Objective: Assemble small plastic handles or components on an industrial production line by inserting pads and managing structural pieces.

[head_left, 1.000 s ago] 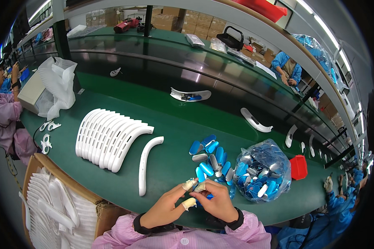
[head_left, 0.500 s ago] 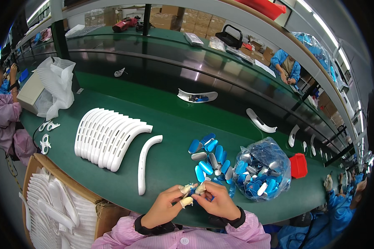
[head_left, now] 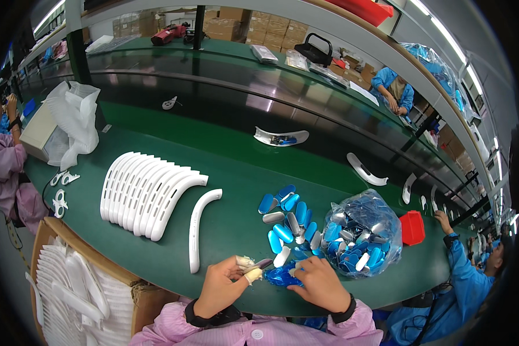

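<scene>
My left hand [head_left: 220, 285], with pale finger cots on its fingertips, pinches a small oval silver-grey plate [head_left: 264, 263]. Close beside it, my right hand [head_left: 322, 284] is bent over crumpled blue film [head_left: 279, 277] at the table's near side, its fingertips closed on the film. Just beyond my hands lies a loose group of oval plates [head_left: 283, 233], some covered in shiny blue, others silver. A clear plastic bag [head_left: 372, 202] full of similar plates stands to their right. One curved white plastic shell [head_left: 197, 230] rests alone left of my hands.
A row of curved white shells [head_left: 147, 193] stands left. An open carton [head_left: 138, 300] of shells is at lower left, and a red bin [head_left: 412, 228] sits right. Beyond, a green belt carries a shell with inner parts [head_left: 281, 138]. A co-worker in blue [head_left: 458, 288] reaches in from the right.
My hands have moved apart, uncovering the plate in the left and the blue film under the right. Shells on the belt have shifted right. The co-worker's arm at right now stretches toward the belt.
</scene>
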Available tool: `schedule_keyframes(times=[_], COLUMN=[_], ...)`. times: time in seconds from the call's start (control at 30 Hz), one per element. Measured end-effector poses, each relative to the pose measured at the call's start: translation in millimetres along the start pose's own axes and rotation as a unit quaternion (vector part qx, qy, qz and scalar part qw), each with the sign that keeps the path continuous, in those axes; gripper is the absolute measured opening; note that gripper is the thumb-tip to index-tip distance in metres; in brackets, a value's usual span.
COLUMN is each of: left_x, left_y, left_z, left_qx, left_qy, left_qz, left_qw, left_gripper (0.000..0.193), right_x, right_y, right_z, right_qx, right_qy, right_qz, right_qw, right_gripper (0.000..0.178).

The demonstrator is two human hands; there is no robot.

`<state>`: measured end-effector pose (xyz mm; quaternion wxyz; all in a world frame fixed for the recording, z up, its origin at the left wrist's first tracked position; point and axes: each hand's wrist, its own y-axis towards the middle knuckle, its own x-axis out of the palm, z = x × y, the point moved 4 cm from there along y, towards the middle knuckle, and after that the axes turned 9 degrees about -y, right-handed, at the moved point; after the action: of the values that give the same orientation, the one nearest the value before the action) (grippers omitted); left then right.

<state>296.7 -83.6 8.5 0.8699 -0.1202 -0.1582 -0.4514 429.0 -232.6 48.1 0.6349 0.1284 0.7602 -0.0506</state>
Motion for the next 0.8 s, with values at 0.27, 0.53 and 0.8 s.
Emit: schedule_keyframes(times=[0.27,0.53,0.8], left_x=[10,9,-26], left_y=[-3,-5,3], left_z=[-4,-6,17], left_qx=[-0.071,-0.097,0.047], left_qy=[-0.062,-0.155,0.002], left_qz=[-0.082,-0.191,-0.067], left_qw=[0.992,0.965,0.997], left_gripper=[0.014,0.009,0.011], right_x=[-3,35,23], right_y=[32,41,50], right_z=[1,1,21], right_qx=[0.058,0.172,0.115], right_qy=[0.403,0.745,0.833], right_qz=[0.018,-0.155,-0.005], right_qw=[0.913,0.626,0.541], right_gripper=[0.021,0.016,0.023])
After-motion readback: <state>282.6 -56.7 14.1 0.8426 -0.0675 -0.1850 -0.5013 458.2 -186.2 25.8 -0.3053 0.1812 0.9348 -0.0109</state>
